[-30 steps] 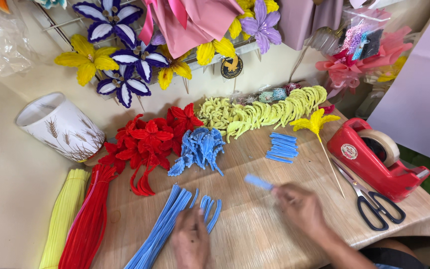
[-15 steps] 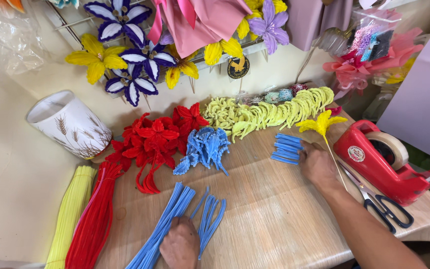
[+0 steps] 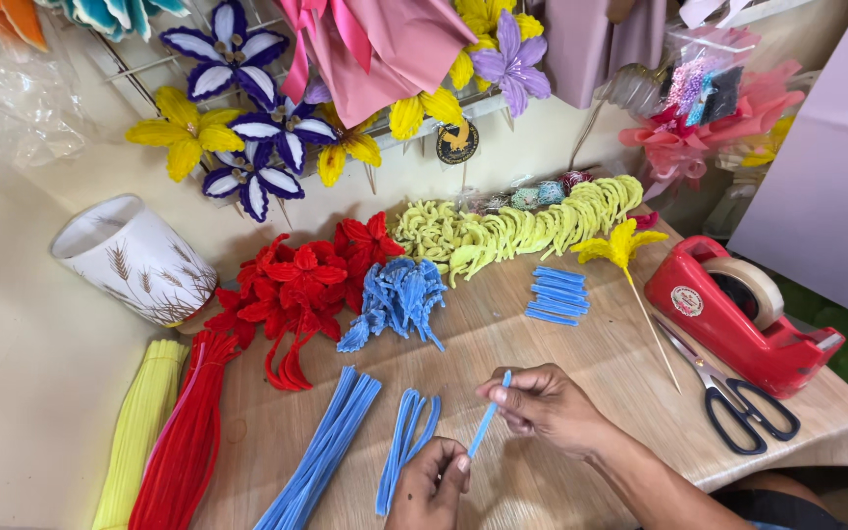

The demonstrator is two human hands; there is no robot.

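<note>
My right hand (image 3: 545, 407) and my left hand (image 3: 431, 489) together hold one blue pipe cleaner (image 3: 489, 419) above the wooden table (image 3: 581, 363). The right hand pinches its upper end and the left hand pinches its lower end. Beside my left hand lie a bent bundle of blue pipe cleaners (image 3: 406, 445) and a straight bundle of blue pipe cleaners (image 3: 324, 453). A small stack of folded blue pieces (image 3: 556, 294) rests further back, to the right of a heap of blue curled pieces (image 3: 399, 299).
Red pipe-cleaner flowers (image 3: 296, 290), yellow-green curled pieces (image 3: 512, 228) and a yellow flower on a stick (image 3: 625, 250) lie at the back. A red tape dispenser (image 3: 738, 314) and scissors (image 3: 733, 397) sit right. Long red stems (image 3: 188, 442), yellow stems (image 3: 139, 432) and a white cup (image 3: 134, 260) are left.
My right hand has come back from the folded blue stack to the front. Both hands now hold a single blue pipe cleaner; before, the left hand rested on the bundle.
</note>
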